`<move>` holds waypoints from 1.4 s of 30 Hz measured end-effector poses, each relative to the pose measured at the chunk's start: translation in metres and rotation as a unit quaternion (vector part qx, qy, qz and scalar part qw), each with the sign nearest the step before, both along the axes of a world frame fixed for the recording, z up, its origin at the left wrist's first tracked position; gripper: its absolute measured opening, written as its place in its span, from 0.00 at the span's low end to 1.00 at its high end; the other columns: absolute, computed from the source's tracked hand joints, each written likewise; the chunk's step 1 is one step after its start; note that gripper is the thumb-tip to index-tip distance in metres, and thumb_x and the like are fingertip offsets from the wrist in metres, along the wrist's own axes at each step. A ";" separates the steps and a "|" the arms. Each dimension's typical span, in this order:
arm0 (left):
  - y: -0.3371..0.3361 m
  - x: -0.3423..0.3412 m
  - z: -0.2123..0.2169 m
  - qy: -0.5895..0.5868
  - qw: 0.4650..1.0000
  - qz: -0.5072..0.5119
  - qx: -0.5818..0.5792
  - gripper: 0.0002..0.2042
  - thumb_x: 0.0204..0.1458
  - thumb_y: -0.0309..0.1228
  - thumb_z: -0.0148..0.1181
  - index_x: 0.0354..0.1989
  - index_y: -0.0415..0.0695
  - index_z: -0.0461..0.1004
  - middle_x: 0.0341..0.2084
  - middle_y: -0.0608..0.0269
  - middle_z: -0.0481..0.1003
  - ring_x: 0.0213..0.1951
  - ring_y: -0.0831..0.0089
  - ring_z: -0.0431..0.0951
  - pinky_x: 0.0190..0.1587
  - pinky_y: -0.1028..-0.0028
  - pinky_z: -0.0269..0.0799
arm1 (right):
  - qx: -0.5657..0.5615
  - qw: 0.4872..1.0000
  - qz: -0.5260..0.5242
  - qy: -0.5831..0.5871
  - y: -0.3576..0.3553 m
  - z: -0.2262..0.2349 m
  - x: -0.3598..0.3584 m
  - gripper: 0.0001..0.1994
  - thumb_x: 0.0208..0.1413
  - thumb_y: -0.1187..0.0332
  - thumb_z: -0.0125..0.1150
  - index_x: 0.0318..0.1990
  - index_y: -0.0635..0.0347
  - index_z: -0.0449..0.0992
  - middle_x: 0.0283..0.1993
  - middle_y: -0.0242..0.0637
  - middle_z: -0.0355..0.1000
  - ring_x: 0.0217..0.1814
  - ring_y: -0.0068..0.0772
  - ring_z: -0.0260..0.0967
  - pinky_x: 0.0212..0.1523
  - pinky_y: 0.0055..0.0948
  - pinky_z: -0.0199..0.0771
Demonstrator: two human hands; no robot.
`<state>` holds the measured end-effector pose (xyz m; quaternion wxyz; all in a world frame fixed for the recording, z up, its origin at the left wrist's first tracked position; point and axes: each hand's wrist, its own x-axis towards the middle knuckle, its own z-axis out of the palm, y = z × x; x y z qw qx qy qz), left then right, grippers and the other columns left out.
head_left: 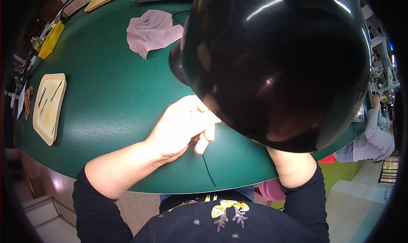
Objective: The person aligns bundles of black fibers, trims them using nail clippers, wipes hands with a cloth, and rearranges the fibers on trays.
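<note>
My left hand (185,126) is raised above the green table, its thumb and fingers closed in a pinch. From beneath its fingers a thin black cord (208,170) hangs toward the table's near edge; its upper end is hidden in the hand. A large glossy black dome (280,64), apparently a lamp shade, covers the right half of the view and touches the outline of my left fingertips. My right forearm (291,168) goes under the dome, which hides my right hand and whatever it holds.
A cream tray (50,132) with several thin dark strips sits at the left of the green table (106,98). A pinkish cloth (155,32) lies behind my left hand, beside a dark round base (176,64). A yellow bin (52,39) is at far left. Another person (374,136) sits at right.
</note>
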<state>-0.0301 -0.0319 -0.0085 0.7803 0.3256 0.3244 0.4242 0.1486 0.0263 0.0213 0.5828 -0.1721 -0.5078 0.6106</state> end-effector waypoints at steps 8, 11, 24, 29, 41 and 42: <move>-0.002 -0.001 -0.002 0.062 0.998 0.016 0.019 0.05 0.48 0.24 0.48 0.25 0.37 0.61 0.16 0.55 0.69 0.13 0.75 0.69 0.15 0.82 0.66 | 0.001 1.000 0.001 -0.004 -0.002 -0.001 -0.003 0.17 0.49 0.69 0.48 0.47 0.63 0.63 0.43 0.40 0.64 0.42 0.30 0.63 0.41 0.28 0.64; -0.001 -0.002 -0.007 0.004 1.000 0.011 0.016 0.05 0.48 0.25 0.48 0.26 0.36 0.61 0.16 0.54 0.70 0.13 0.74 0.70 0.16 0.81 0.67 | 0.003 1.000 0.000 -0.005 -0.001 -0.001 -0.003 0.16 0.49 0.69 0.48 0.47 0.63 0.63 0.43 0.40 0.65 0.41 0.30 0.63 0.41 0.28 0.64; -0.001 0.003 -0.006 -0.026 0.999 -0.001 0.025 0.06 0.45 0.21 0.53 0.30 0.34 0.64 0.23 0.54 0.71 0.23 0.70 0.74 0.29 0.77 0.71 | 0.001 1.000 0.001 -0.003 0.002 -0.002 -0.006 0.16 0.50 0.68 0.47 0.47 0.63 0.63 0.42 0.40 0.65 0.40 0.30 0.63 0.40 0.28 0.65; 0.000 0.000 -0.001 -0.018 1.000 0.009 0.002 0.04 0.45 0.21 0.53 0.28 0.35 0.65 0.21 0.55 0.71 0.23 0.70 0.74 0.29 0.77 0.71 | 0.001 1.000 -0.004 -0.002 0.002 -0.001 -0.004 0.16 0.50 0.68 0.47 0.47 0.63 0.63 0.42 0.40 0.65 0.40 0.30 0.63 0.39 0.28 0.65; -0.002 -0.002 -0.005 -0.020 1.000 0.021 -0.004 0.04 0.45 0.22 0.52 0.26 0.36 0.64 0.21 0.53 0.72 0.24 0.67 0.75 0.29 0.75 0.72 | 0.007 1.000 -0.001 -0.008 -0.004 0.003 0.001 0.15 0.51 0.68 0.46 0.47 0.63 0.63 0.41 0.39 0.66 0.39 0.29 0.64 0.38 0.28 0.65; -0.001 -0.002 -0.004 -0.018 1.000 0.016 -0.010 0.04 0.45 0.22 0.52 0.26 0.36 0.64 0.21 0.53 0.72 0.24 0.67 0.75 0.29 0.75 0.72 | 0.006 1.000 -0.002 -0.007 -0.003 0.003 0.001 0.15 0.51 0.68 0.46 0.47 0.63 0.63 0.41 0.39 0.66 0.39 0.29 0.64 0.38 0.28 0.65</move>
